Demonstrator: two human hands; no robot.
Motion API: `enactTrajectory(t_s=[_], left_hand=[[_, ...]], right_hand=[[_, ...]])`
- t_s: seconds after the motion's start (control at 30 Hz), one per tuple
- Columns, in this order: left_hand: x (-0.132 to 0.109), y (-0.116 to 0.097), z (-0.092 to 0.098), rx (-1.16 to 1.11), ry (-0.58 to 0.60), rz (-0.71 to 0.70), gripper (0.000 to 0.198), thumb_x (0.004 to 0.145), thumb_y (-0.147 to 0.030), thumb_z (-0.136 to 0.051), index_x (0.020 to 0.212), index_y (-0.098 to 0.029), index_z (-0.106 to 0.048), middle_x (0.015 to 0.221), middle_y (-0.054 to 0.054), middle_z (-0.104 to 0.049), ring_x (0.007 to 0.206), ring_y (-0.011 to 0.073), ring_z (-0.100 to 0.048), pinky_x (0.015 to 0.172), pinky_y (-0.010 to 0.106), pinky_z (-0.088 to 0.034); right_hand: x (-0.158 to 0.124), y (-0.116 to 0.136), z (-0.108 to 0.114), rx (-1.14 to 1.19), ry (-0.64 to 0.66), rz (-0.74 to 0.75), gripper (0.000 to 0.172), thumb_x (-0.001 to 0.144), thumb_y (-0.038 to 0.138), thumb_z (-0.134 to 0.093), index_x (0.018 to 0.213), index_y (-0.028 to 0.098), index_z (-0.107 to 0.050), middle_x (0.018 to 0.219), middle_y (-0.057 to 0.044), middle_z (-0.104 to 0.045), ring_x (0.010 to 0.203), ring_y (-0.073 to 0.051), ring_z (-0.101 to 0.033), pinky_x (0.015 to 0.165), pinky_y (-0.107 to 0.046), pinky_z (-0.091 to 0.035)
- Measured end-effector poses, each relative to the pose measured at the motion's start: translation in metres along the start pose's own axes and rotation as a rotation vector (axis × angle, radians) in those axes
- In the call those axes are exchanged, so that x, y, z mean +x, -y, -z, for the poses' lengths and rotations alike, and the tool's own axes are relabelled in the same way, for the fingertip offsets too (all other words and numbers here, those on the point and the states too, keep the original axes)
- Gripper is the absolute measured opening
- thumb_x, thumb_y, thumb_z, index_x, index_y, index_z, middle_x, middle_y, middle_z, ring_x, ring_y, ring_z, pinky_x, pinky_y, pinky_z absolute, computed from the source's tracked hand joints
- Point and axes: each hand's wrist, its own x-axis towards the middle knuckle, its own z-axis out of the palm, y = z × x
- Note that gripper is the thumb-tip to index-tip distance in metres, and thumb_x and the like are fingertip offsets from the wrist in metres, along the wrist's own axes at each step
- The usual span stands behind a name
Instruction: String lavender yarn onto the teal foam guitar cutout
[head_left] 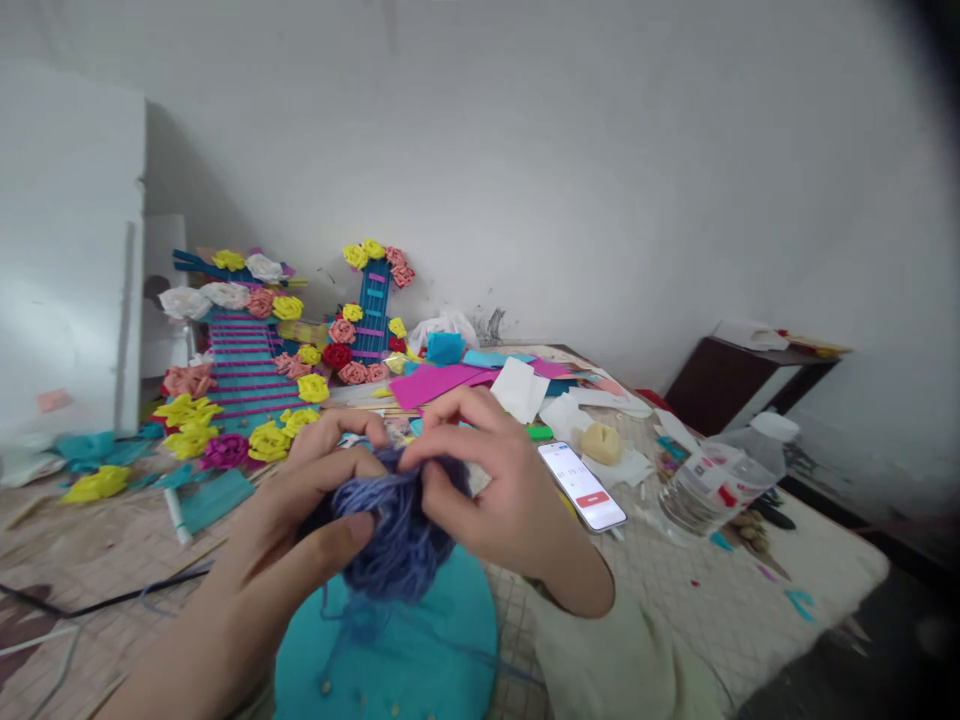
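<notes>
A ball of blue-purple yarn (394,545) is held up between my two hands in the middle of the view. My left hand (300,520) wraps round its left side, with the thumb pressed on the front. At the upper right of the ball, my right hand (480,480) pinches the yarn between thumb and index finger. Below the ball lies a round turquoise disc (442,650), and loose yarn strands trail across it. Small pale bead-like dots show near the disc's lower part.
Two flower-trimmed turquoise craft pieces (247,370) stand at the back left. Coloured paper sheets (431,385) lie at the back. To the right are a lit phone (582,486), a yellowish lump (601,443) on white paper, and a clear plastic bottle (720,485). A black cable (135,598) crosses the left side.
</notes>
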Motion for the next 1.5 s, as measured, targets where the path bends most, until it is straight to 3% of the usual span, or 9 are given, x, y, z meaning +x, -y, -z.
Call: enactTrajectory(t_s=[0.1, 0.2, 0.4, 0.6, 0.83, 1.03, 1.27, 1.4, 1.5], left_hand=[[-0.001, 0.001, 0.0, -0.027, 0.03, 0.019, 0.012, 0.083, -0.034, -0.045, 0.081, -0.03, -0.056, 0.118, -0.004, -0.047, 0.122, 0.0215, -0.032, 0.097, 0.03, -0.03], [-0.001, 0.002, -0.001, 0.039, 0.005, -0.013, 0.012, 0.083, -0.033, -0.046, 0.084, -0.031, -0.057, 0.119, -0.004, -0.046, 0.125, 0.0214, -0.028, 0.099, 0.03, -0.028], [-0.001, 0.003, -0.007, 0.052, 0.057, -0.066, 0.013, 0.083, -0.027, -0.046, 0.089, -0.033, -0.055, 0.121, -0.004, -0.041, 0.118, 0.0199, -0.034, 0.097, 0.029, -0.029], [0.001, -0.007, -0.002, -0.066, 0.087, -0.062, 0.014, 0.081, -0.027, -0.044, 0.074, -0.028, -0.057, 0.108, -0.001, -0.042, 0.106, 0.0226, -0.039, 0.087, 0.029, -0.035], [0.003, 0.003, -0.001, -0.24, -0.016, -0.034, 0.016, 0.08, -0.029, -0.046, 0.076, -0.03, -0.061, 0.105, -0.001, -0.042, 0.101, 0.0223, -0.042, 0.077, 0.028, -0.043], [0.006, 0.001, -0.006, -0.078, -0.159, -0.044, 0.013, 0.08, -0.031, -0.052, 0.085, -0.037, -0.062, 0.111, -0.005, -0.05, 0.107, 0.0188, -0.046, 0.083, 0.026, -0.044], [0.011, 0.001, -0.008, 0.04, -0.081, -0.01, 0.013, 0.082, -0.036, -0.047, 0.08, -0.031, -0.059, 0.115, -0.002, -0.05, 0.109, 0.0214, -0.046, 0.093, 0.033, -0.036], [0.008, 0.007, -0.007, -0.068, -0.118, 0.022, 0.016, 0.082, -0.037, -0.047, 0.086, -0.032, -0.062, 0.121, -0.001, -0.051, 0.116, 0.0252, -0.044, 0.095, 0.037, -0.034], [0.007, 0.006, -0.004, -0.09, -0.134, 0.035, 0.016, 0.082, -0.037, -0.047, 0.086, -0.033, -0.062, 0.115, -0.002, -0.055, 0.112, 0.0246, -0.047, 0.092, 0.035, -0.036]], right_hand=[[0.001, 0.005, 0.003, 0.128, 0.121, 0.004, 0.003, 0.071, 0.015, -0.057, 0.072, 0.018, -0.056, 0.082, -0.001, -0.052, 0.079, -0.012, -0.052, 0.078, -0.029, -0.043], [0.0, 0.007, 0.002, 0.116, 0.132, 0.007, 0.012, 0.071, 0.015, -0.058, 0.063, 0.018, -0.049, 0.076, 0.001, -0.052, 0.073, -0.011, -0.052, 0.074, -0.028, -0.042], [-0.003, 0.0, -0.006, -0.223, -0.158, -0.023, 0.012, 0.064, 0.008, -0.051, 0.061, 0.018, -0.045, 0.075, -0.001, -0.05, 0.08, -0.017, -0.049, 0.074, -0.034, -0.039], [0.002, -0.013, 0.002, -0.134, -0.321, -0.102, 0.015, 0.068, 0.007, -0.05, 0.077, 0.019, -0.05, 0.078, -0.001, -0.053, 0.074, -0.014, -0.052, 0.066, -0.028, -0.043], [0.002, -0.021, 0.006, 0.306, -0.362, -0.254, 0.015, 0.074, 0.014, -0.059, 0.087, 0.02, -0.056, 0.074, 0.002, -0.056, 0.07, -0.011, -0.055, 0.066, -0.025, -0.047], [-0.001, -0.015, 0.008, 0.881, -0.073, -0.31, 0.019, 0.075, 0.016, -0.061, 0.093, 0.021, -0.062, 0.071, 0.003, -0.062, 0.067, -0.009, -0.058, 0.063, -0.022, -0.045], [0.001, -0.008, 0.005, 1.049, 0.084, -0.535, 0.023, 0.081, 0.017, -0.045, 0.088, 0.017, -0.067, 0.03, 0.01, -0.031, 0.032, -0.006, -0.021, 0.042, -0.022, -0.023], [0.003, -0.005, 0.003, 1.364, -0.085, -0.578, 0.027, 0.078, 0.016, -0.044, 0.088, 0.021, -0.068, 0.03, 0.01, -0.012, 0.04, -0.01, -0.01, 0.048, -0.023, -0.029], [0.003, -0.006, 0.0, 1.449, -0.104, -0.54, 0.025, 0.079, 0.017, -0.044, 0.09, 0.021, -0.067, 0.033, 0.009, -0.019, 0.043, -0.011, -0.017, 0.053, -0.022, -0.034]])
